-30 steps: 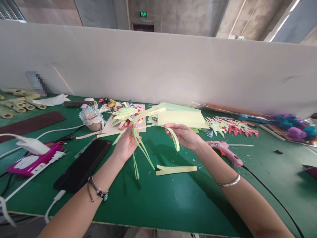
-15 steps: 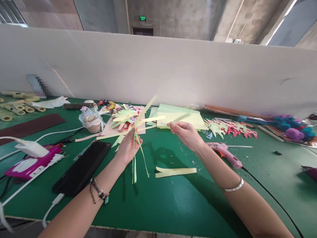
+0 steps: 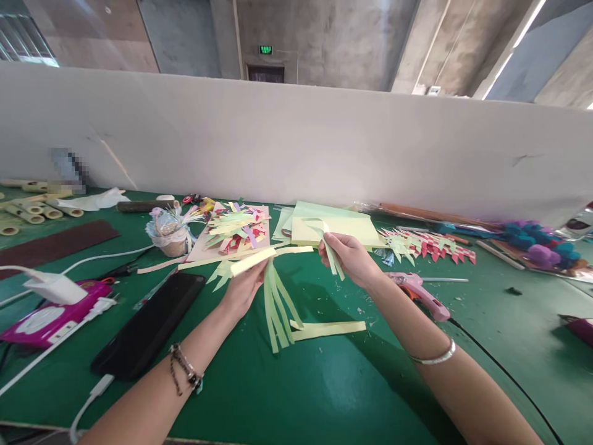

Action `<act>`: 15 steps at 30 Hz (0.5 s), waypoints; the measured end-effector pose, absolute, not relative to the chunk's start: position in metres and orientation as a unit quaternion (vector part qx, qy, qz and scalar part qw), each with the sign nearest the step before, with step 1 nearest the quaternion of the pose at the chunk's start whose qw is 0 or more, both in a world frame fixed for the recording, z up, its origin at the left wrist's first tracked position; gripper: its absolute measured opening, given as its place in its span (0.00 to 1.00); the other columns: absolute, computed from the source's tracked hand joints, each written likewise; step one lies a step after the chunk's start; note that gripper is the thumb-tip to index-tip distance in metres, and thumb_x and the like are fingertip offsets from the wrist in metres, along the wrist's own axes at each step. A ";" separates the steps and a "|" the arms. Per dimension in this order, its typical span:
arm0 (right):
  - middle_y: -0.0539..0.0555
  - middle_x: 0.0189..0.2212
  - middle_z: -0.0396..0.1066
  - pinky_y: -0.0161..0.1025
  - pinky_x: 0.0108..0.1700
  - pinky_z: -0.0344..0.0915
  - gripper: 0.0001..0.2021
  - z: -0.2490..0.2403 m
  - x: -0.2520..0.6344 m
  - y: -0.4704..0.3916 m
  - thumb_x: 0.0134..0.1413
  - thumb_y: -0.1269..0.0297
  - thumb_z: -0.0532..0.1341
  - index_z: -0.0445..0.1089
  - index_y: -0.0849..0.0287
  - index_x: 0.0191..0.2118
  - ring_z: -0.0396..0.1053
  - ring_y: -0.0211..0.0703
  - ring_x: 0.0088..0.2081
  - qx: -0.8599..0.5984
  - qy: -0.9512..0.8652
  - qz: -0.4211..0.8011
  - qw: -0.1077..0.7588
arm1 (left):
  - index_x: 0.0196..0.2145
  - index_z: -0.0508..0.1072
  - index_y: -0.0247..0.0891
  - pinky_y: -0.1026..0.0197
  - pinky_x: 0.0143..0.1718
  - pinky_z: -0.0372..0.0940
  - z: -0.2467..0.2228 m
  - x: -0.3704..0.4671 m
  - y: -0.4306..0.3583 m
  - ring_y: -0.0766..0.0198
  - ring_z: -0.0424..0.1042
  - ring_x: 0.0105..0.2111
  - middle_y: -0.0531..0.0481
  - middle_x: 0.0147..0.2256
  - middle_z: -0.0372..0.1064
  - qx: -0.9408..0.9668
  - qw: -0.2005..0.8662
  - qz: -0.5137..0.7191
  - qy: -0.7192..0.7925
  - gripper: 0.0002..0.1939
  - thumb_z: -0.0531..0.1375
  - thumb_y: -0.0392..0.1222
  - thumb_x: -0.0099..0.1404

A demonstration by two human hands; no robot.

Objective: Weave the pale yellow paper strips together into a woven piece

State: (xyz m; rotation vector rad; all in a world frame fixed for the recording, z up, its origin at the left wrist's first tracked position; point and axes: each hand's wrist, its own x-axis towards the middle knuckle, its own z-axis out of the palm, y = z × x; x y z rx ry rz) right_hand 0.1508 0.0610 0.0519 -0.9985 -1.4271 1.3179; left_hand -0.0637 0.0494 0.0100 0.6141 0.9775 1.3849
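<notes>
My left hand (image 3: 245, 285) is closed on a bunch of pale green and yellow paper strips (image 3: 279, 303); several hang down and others stick out sideways. To its right, my right hand (image 3: 347, 254) pinches a light green paper strip (image 3: 332, 259) folded over, its ends pointing down. Both hands are raised above the green table. Behind the right hand lies a stack of yellow and green paper sheets (image 3: 333, 213). Below the hands, loose yellow paper strips (image 3: 328, 330) lie on the tabletop.
A pink glue gun (image 3: 424, 295) rests beside my right forearm, its cord running to the front. On the left are a black phone (image 3: 151, 324), a magenta power strip (image 3: 55, 315) and a small wrapped pot (image 3: 172, 233). A woven paper band (image 3: 430, 246) lies at the back right.
The strips in my left hand have turned, so more of them now hang fanned out. My right hand's strip now bends over and droops downward. The view has shifted slightly.
</notes>
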 end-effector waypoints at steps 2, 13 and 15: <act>0.47 0.18 0.62 0.32 0.19 0.53 0.21 0.052 0.151 0.060 0.50 0.45 0.55 0.64 0.60 0.24 0.57 0.31 0.17 -0.421 -0.592 0.516 0.454 | 0.28 0.77 0.36 0.68 0.30 0.66 0.003 -0.066 0.052 0.67 0.71 0.28 0.51 0.27 0.74 0.299 0.602 0.597 0.438 0.10 0.69 0.36 0.43; 0.48 0.16 0.59 0.33 0.23 0.47 0.18 0.053 0.144 0.050 0.57 0.57 0.51 0.66 0.60 0.22 0.49 0.32 0.19 -0.443 -0.790 0.160 0.391 | 0.30 0.78 0.35 0.62 0.30 0.62 0.003 -0.070 0.049 0.63 0.68 0.27 0.47 0.27 0.73 0.420 0.528 0.503 0.540 0.22 0.68 0.55 0.40; 0.48 0.16 0.59 0.33 0.24 0.48 0.19 0.052 0.142 0.049 0.58 0.57 0.51 0.65 0.60 0.21 0.50 0.32 0.20 -0.428 -0.805 0.149 0.382 | 0.29 0.78 0.36 0.62 0.30 0.62 0.004 -0.070 0.049 0.64 0.67 0.26 0.48 0.26 0.72 0.423 0.530 0.501 0.537 0.22 0.68 0.55 0.40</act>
